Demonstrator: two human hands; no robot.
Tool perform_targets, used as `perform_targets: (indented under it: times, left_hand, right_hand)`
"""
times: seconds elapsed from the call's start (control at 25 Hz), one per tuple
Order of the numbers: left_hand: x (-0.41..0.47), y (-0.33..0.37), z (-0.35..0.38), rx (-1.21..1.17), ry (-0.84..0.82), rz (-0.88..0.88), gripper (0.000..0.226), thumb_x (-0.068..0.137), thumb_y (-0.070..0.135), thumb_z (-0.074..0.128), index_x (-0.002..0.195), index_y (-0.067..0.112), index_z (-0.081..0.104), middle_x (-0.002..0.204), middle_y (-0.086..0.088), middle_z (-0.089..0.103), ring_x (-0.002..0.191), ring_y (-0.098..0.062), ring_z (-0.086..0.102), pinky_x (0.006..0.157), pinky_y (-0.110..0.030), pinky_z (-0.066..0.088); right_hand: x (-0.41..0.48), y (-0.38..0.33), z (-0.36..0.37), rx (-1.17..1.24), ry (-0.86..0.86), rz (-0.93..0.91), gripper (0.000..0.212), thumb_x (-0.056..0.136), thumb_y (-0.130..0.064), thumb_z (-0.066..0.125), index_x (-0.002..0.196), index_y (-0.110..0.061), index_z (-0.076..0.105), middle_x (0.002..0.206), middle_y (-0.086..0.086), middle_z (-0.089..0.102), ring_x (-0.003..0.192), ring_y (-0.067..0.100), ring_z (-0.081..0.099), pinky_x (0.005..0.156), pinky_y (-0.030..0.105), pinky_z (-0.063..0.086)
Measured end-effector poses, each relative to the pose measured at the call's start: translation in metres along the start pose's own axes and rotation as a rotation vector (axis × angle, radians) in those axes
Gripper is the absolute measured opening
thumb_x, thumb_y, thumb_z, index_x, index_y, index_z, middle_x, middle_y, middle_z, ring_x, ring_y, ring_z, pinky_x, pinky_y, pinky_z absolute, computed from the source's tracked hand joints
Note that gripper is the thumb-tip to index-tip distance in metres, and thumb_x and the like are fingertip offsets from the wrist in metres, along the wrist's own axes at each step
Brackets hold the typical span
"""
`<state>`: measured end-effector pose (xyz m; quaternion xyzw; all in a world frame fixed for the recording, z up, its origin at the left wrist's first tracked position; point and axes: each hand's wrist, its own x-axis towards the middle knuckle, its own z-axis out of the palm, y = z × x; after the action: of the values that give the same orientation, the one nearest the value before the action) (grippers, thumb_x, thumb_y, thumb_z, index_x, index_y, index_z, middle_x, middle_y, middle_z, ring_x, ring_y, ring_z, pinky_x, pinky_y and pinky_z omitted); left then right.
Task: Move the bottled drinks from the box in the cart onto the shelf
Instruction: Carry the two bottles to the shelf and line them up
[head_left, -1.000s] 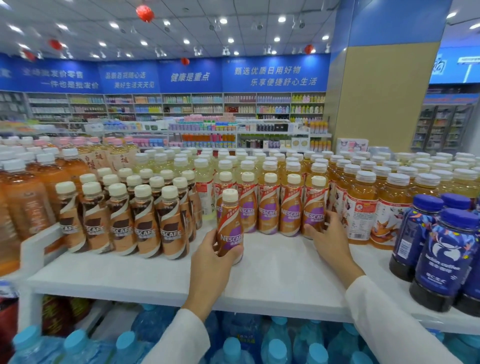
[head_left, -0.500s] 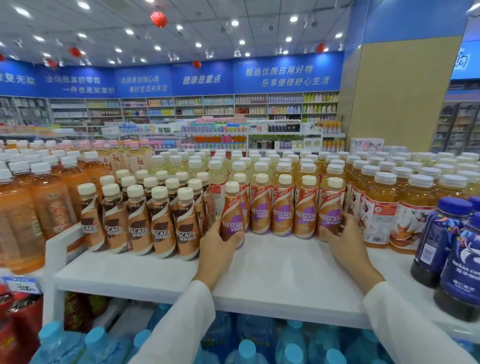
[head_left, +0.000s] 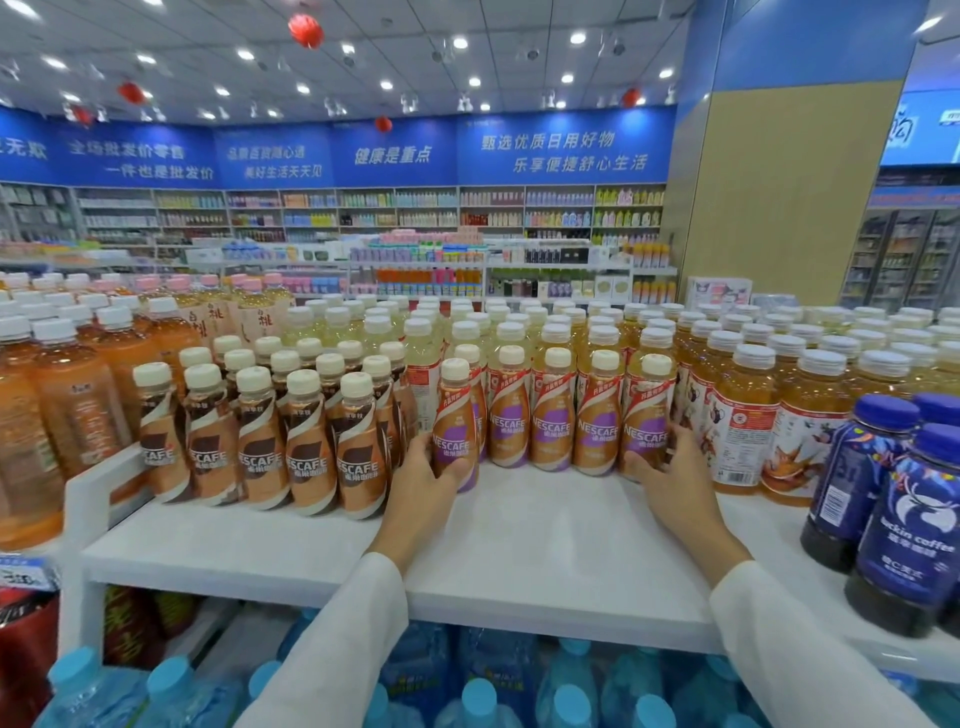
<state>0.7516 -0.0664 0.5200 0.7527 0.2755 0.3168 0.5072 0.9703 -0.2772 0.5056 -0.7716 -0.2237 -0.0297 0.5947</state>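
A row of purple-label Nescafe bottles (head_left: 553, 415) stands upright on the white shelf (head_left: 540, 525). My left hand (head_left: 423, 480) grips the leftmost purple-label bottle (head_left: 457, 423) near its base; the bottle stands on the shelf beside the row. My right hand (head_left: 667, 478) curls round the base of the rightmost purple-label bottle (head_left: 647, 415). The cart and its box are out of view.
Brown-label Nescafe bottles (head_left: 306, 441) crowd the shelf left of my left hand. Orange tea bottles (head_left: 743, 415) and dark blue coffee bottles (head_left: 904, 525) stand to the right. Blue-capped water bottles (head_left: 478, 696) fill the level below. Bare shelf surface lies in front of the row.
My left hand has pushed its bottle back and to the right until it joins the row. My right hand has stayed at the right-end bottle and now wraps its base.
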Motion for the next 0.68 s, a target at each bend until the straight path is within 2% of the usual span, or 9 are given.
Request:
perform_targets:
  times: [0.24, 0.48, 0.68]
  left_hand:
    - [0.0003, -0.0013, 0.0001, 0.037, 0.011, 0.024, 0.059, 0.094, 0.027, 0.068, 0.147, 0.025, 0.043, 0.140, 0.006, 0.058, 0.128, -0.016, 0.055, 0.112, -0.045, 0.043]
    - [0.0027, -0.0036, 0.0018, 0.049, 0.014, 0.029, 0.057, 0.095, 0.030, 0.066, 0.147, 0.027, 0.044, 0.140, 0.007, 0.058, 0.126, -0.016, 0.055, 0.111, -0.043, 0.043]
    - [0.0042, -0.0063, 0.0016, 0.079, 0.024, 0.020, 0.066, 0.092, 0.032, 0.070, 0.150, 0.022, 0.040, 0.144, 0.005, 0.056, 0.129, -0.015, 0.054, 0.110, -0.038, 0.044]
  right_hand:
    - [-0.0017, -0.0025, -0.0003, -0.004, -0.002, -0.014, 0.067, 0.090, -0.021, 0.074, 0.146, -0.018, 0.038, 0.143, 0.002, 0.054, 0.128, 0.023, 0.054, 0.107, 0.044, 0.047]
    - [-0.0027, -0.0043, -0.0015, -0.007, 0.008, -0.025, 0.066, 0.090, -0.020, 0.075, 0.145, -0.018, 0.040, 0.141, 0.005, 0.055, 0.125, 0.024, 0.056, 0.107, 0.047, 0.048]
    - [-0.0052, -0.0058, -0.0011, -0.019, 0.015, -0.017, 0.066, 0.090, -0.021, 0.075, 0.145, -0.019, 0.039, 0.141, 0.004, 0.054, 0.125, 0.023, 0.055, 0.106, 0.044, 0.048]
